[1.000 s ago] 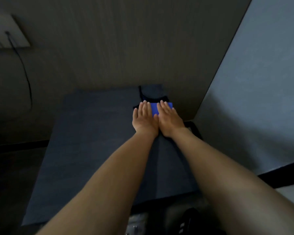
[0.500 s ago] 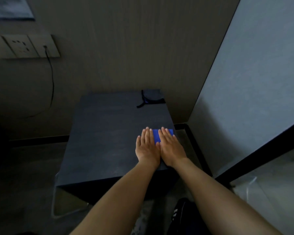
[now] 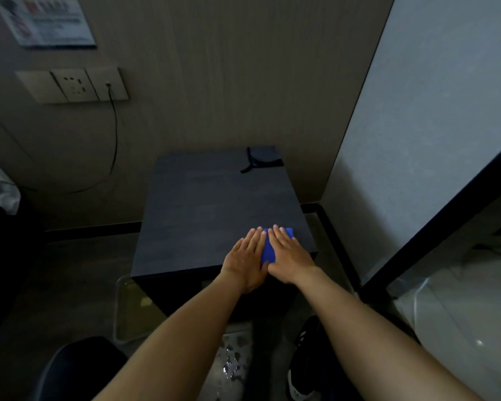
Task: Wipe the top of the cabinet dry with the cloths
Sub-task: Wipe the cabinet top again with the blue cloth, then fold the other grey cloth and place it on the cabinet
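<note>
A dark grey cabinet top (image 3: 209, 215) stands in the corner. On its near right part lies a blue cloth (image 3: 269, 250). My left hand (image 3: 248, 260) and my right hand (image 3: 289, 256) press flat on the cloth side by side, fingers straight and pointing away from me. Most of the cloth is hidden under the palms; only a strip between the hands and a corner past the right fingertips show. The hands sit at the cabinet's front edge.
A dark folded item with a black strap (image 3: 259, 162) lies at the cabinet's far right corner. A wall socket (image 3: 75, 85) with a plugged cable is at left. A light wall (image 3: 417, 125) runs close on the right. A shoe (image 3: 304, 357) shows on the floor.
Both hands have slid the blue cloth toward me, from near the far right corner to the front right edge of the cabinet top. The view has pulled back.
</note>
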A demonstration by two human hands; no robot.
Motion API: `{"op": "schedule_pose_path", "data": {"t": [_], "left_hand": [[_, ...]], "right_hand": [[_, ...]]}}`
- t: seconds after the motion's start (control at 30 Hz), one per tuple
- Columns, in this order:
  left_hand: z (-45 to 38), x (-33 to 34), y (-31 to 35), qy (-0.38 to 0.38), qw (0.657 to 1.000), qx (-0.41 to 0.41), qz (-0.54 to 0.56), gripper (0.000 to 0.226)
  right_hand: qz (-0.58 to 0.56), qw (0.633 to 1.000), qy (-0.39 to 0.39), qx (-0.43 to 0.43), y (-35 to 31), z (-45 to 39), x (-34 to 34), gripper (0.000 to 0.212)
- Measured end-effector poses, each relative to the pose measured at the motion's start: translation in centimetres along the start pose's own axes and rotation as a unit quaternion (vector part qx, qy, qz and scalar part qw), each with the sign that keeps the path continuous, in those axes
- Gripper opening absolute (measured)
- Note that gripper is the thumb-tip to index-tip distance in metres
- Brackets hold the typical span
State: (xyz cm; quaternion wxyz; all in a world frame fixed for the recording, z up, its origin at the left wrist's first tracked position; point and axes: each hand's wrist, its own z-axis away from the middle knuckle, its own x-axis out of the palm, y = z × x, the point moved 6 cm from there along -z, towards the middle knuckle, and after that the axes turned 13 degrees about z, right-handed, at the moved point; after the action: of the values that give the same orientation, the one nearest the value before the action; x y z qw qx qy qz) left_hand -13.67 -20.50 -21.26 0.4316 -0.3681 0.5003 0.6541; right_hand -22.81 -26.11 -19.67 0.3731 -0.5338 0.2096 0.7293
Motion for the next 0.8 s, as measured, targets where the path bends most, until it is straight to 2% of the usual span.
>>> {"op": "schedule_pose_path", "data": {"t": [0.13, 0.27, 0.4, 0.47, 0.5, 0.57, 0.6, 0.67, 0.8], "left_hand": [[1.2, -0.1, -0.4, -0.001, 0.997, 0.025, -0.069, 0.089], [2.1, -0.9, -0.4, -0.028, 0.993, 0.032, -0.111, 0.085], [3.4, -2.9, -0.2, -0.074, 0.996, 0.015, -0.052, 0.066], [3.8, -4.6, -0.3, -0.064, 0.998, 0.017, 0.004, 0.049], [4.0, -5.5, -0.4, -0.055, 0.998, 0.014, 0.039, 0.042], [4.6, -7.2, -0.7, -0.033, 0.994, 0.006, 0.100, 0.042], [4.8, -8.0, -0.9, -0.023, 0.993, 0.000, 0.117, 0.045], [5.3, -9.7, -1.1, 0.005, 0.991, -0.017, 0.135, 0.041], [6.1, -12.8, -1.2, 0.030, 0.985, -0.029, 0.170, 0.036]], "right_hand": [[0.056, 0.998, -0.017, -0.019, -1.0, 1.0, -0.1, 0.110], [0.099, 0.994, -0.034, -0.035, -1.8, 1.4, 0.1, 0.109], [0.079, 0.989, -0.111, -0.055, -2.3, 2.0, -0.8, 0.095], [0.070, 0.988, -0.128, -0.056, -2.9, 2.3, -2.0, 0.085], [0.064, 0.988, -0.134, -0.049, -3.0, 2.4, -2.7, 0.078], [0.039, 0.989, -0.139, -0.031, -3.4, 2.3, -4.1, 0.052], [0.025, 0.991, -0.130, -0.028, -3.7, 2.3, -4.9, 0.038], [-0.003, 0.995, -0.091, -0.038, -4.4, 2.4, -6.8, 0.026], [-0.050, 0.998, -0.013, -0.038, -5.5, 3.1, -11.0, 0.026]]}}
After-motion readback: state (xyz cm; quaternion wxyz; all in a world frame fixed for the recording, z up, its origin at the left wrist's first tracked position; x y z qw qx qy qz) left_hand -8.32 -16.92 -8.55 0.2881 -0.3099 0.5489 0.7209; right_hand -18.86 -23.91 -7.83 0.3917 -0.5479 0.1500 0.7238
